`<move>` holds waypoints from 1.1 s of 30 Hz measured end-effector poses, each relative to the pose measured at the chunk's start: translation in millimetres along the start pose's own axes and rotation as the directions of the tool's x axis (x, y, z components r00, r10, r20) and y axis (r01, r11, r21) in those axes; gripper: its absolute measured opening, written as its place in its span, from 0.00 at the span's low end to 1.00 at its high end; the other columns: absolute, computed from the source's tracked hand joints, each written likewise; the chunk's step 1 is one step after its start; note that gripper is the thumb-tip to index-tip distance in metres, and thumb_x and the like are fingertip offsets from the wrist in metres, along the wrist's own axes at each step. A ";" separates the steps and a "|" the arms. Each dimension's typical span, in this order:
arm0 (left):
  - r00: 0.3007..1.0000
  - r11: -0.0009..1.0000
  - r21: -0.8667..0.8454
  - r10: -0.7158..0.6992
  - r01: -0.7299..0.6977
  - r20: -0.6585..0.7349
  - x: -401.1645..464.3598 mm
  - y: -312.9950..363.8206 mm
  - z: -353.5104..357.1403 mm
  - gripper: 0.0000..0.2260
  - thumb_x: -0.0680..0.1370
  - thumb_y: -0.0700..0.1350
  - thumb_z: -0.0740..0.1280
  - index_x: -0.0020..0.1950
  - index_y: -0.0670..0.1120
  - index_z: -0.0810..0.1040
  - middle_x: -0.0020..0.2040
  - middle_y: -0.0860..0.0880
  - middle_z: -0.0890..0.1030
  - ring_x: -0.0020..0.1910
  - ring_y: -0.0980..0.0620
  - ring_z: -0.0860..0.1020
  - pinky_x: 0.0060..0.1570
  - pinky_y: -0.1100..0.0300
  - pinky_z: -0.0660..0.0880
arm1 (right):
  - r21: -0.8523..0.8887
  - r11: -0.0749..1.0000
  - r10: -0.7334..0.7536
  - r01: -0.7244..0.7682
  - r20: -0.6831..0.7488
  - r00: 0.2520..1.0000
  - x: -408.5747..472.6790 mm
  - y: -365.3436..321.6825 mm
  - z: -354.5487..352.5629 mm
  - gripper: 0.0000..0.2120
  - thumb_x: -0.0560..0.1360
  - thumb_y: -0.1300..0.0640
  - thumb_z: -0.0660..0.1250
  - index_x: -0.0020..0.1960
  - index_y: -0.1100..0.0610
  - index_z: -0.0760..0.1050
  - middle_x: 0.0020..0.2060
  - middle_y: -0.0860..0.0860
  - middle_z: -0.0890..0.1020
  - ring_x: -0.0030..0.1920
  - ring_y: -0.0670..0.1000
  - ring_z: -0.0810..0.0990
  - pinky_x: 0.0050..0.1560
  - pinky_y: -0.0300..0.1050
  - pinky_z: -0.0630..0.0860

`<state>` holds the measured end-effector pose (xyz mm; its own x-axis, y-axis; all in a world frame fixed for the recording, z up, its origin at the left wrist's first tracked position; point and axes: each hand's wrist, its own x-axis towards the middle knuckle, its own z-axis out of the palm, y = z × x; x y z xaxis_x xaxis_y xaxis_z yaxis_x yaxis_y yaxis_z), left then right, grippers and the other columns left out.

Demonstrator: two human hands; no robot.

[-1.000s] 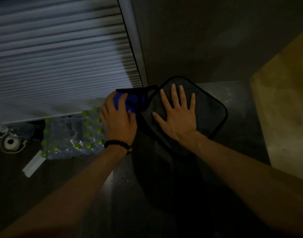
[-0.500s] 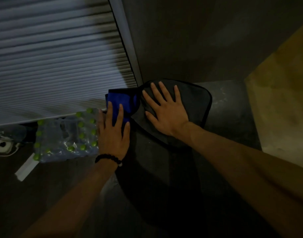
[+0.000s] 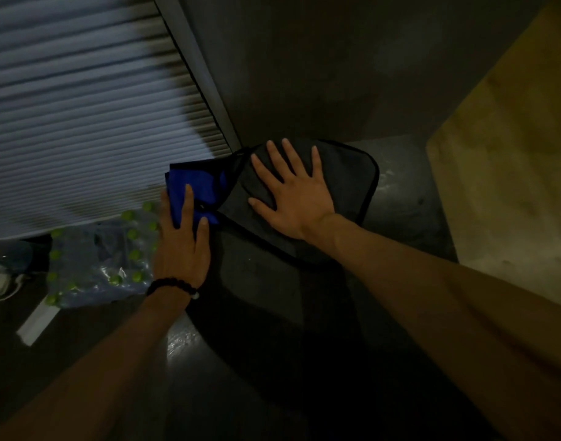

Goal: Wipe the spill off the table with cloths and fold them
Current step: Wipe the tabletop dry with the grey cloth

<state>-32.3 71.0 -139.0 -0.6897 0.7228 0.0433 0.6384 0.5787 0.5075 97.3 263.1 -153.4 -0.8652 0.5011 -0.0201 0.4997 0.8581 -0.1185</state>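
Head view: the grey cloth (image 3: 342,173) is pressed flat on the desk (image 3: 409,218) by the right hand (image 3: 293,198), fingers straight and spread. The blue cloth (image 3: 193,183), just left of the grey cloth and overlapping it, is held down at the desk edge by the left hand (image 3: 180,246), fingers straight. The blue cloth could be pushed off that edge onto the bottles (image 3: 94,253). Open, wet-looking desk is seen right of the grey cloth.

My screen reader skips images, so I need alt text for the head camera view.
Seen from above in dim light, a person's right hand presses flat on a dark grey cloth while the left hand rests on a blue cloth, both on a dark table. A pack of green-capped bottles lies on the floor to the left.
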 end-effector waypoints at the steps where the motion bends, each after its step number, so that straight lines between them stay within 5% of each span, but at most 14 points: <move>1: 1.000 1.000 0.018 -0.003 0.003 -0.005 -0.6 1.2 0.6 0.24 0.81 0.55 0.52 0.75 0.61 0.47 0.78 0.45 0.45 0.74 0.42 0.54 0.65 0.46 0.62 | 0.000 1.000 0.008 -0.008 -0.002 1.000 -1.0 3.1 -0.3 0.38 0.77 0.29 0.38 0.82 0.46 0.44 0.82 0.53 0.47 0.81 0.58 0.42 0.74 0.72 0.40; 5: 1.000 0.995 0.100 -0.024 0.024 0.003 -2.2 5.0 0.4 0.24 0.81 0.55 0.51 0.76 0.59 0.47 0.77 0.43 0.45 0.74 0.40 0.54 0.67 0.41 0.63 | 0.003 0.999 0.040 -0.040 0.003 0.999 -3.8 15.5 -2.0 0.39 0.77 0.28 0.39 0.82 0.45 0.44 0.82 0.53 0.47 0.81 0.57 0.42 0.74 0.72 0.39; 12: 0.999 0.987 0.154 -0.038 0.035 0.014 -4.2 8.6 -1.3 0.25 0.80 0.57 0.49 0.76 0.58 0.45 0.77 0.43 0.47 0.66 0.35 0.67 0.50 0.43 0.75 | 0.004 0.996 0.087 -0.087 -0.021 0.996 -7.0 30.0 -2.1 0.38 0.77 0.27 0.39 0.82 0.44 0.46 0.82 0.53 0.49 0.82 0.57 0.44 0.75 0.72 0.41; 18: 0.999 0.986 0.159 -0.038 0.038 -0.006 -5.6 1.6 2.2 0.25 0.81 0.57 0.50 0.75 0.59 0.46 0.77 0.42 0.47 0.70 0.36 0.61 0.58 0.39 0.71 | 0.005 0.993 0.116 -0.116 -0.015 0.993 -13.0 49.0 -5.5 0.38 0.77 0.27 0.39 0.82 0.44 0.44 0.82 0.53 0.49 0.82 0.57 0.44 0.75 0.71 0.41; 26: 0.947 0.950 0.022 -0.307 0.311 -0.094 -12.7 5.5 6.3 0.39 0.75 0.67 0.55 0.76 0.46 0.43 0.75 0.39 0.57 0.69 0.38 0.64 0.64 0.44 0.63 | -0.002 0.980 0.199 -0.199 0.017 0.980 -28.0 86.7 -6.9 0.37 0.76 0.26 0.37 0.81 0.40 0.40 0.82 0.51 0.47 0.82 0.55 0.42 0.76 0.70 0.39; 33: 0.903 0.904 -0.044 -0.427 0.425 -0.051 -8.3 0.7 1.3 0.44 0.70 0.75 0.50 0.72 0.43 0.61 0.64 0.39 0.74 0.58 0.39 0.74 0.56 0.47 0.71 | 0.006 0.969 0.247 -0.247 0.001 0.969 -43.5 117.8 -9.3 0.36 0.77 0.26 0.38 0.81 0.39 0.41 0.82 0.51 0.47 0.82 0.54 0.42 0.76 0.69 0.39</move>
<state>-25.7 65.8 -140.1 -0.9126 0.3862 -0.1342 0.2688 0.8140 0.5149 194.2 343.4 -157.2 -0.7152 0.6971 -0.0499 0.6974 0.7073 -0.1159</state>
